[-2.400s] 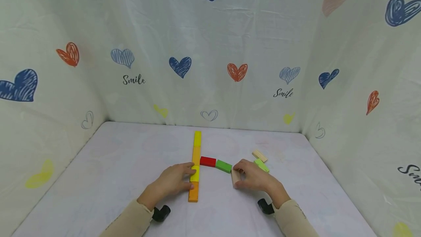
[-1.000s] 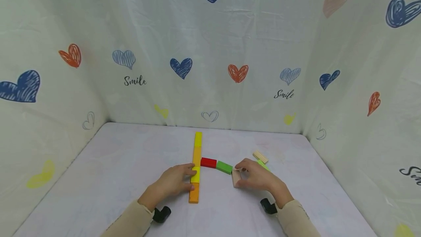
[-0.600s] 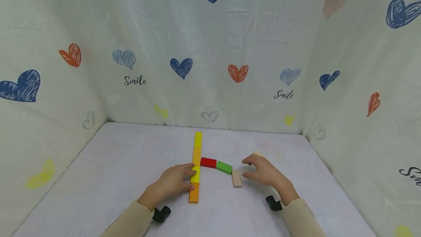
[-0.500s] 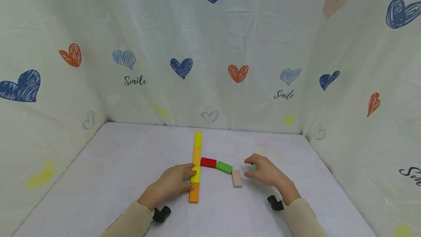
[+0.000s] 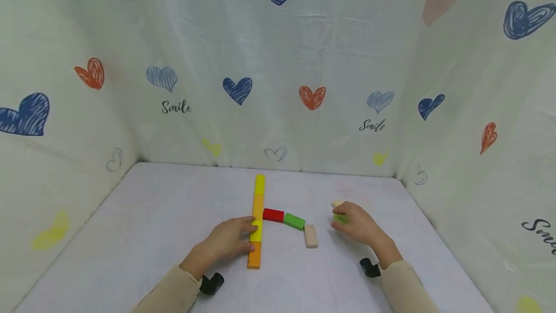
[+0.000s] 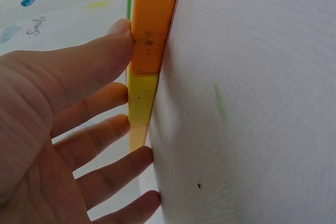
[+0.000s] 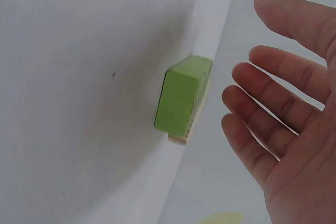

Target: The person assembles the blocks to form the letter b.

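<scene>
Yellow and orange blocks form a straight column on the table; its near orange block [image 5: 254, 257] and a yellow block [image 5: 257, 231] lie by my left hand [image 5: 226, 239]. That hand's thumb and extended fingers rest on the column's side, as the left wrist view shows on the orange block [image 6: 152, 19]. From the column, a red block [image 5: 273, 215], a green block [image 5: 294, 221] and a pale wooden block [image 5: 311, 236] run rightward in a bending line. My right hand [image 5: 360, 226], fingers spread, hovers beside a light green block [image 7: 178, 98] and holds nothing.
A second pale wooden block [image 5: 336, 204] lies just beyond the light green one, partly hidden by the right hand. Black wrist cameras [image 5: 213, 284] sit under both wrists. A white curtain with printed hearts [image 5: 237, 91] rises behind the table.
My right hand has let go of the pale wooden block at the green block's end and moved right, to the light green block. The left hand stays on the column.
</scene>
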The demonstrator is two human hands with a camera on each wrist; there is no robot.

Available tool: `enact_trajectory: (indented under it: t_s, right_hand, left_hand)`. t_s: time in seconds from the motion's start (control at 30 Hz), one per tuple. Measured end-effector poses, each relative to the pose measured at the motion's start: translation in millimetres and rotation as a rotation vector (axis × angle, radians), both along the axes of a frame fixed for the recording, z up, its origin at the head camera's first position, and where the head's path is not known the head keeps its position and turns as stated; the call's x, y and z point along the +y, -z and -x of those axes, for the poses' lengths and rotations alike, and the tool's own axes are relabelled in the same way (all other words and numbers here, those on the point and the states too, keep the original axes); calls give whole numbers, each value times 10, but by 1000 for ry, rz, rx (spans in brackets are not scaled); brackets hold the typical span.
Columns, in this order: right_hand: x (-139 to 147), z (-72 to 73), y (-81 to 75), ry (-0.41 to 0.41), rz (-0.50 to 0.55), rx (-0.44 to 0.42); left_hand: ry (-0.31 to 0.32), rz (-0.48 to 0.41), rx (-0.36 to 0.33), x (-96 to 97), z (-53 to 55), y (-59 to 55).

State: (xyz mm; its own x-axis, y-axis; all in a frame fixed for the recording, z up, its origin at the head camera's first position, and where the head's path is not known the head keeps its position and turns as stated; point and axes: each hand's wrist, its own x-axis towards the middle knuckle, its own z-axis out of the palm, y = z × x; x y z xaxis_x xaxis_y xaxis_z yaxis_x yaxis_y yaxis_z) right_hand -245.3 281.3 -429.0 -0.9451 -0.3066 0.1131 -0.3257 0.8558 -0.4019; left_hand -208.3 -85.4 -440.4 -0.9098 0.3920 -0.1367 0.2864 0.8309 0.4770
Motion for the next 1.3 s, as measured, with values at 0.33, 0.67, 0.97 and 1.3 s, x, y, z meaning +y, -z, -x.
enact_trajectory:
  t_s: [0.33, 0.67, 0.97, 1.3]
  right_hand:
    - [164, 57, 65, 29, -66, 33]
    - [235, 112, 126, 63, -74, -12]
    - [237, 126, 135, 95, -88, -58]
    - [153, 97, 118, 73, -40, -80]
  left_hand:
    - [11, -9, -9, -2, -8, 14]
    - [2, 7, 13, 4, -2, 25]
    - [-6, 3, 4, 7, -12, 0]
    - [-5, 11, 10, 1, -1, 14]
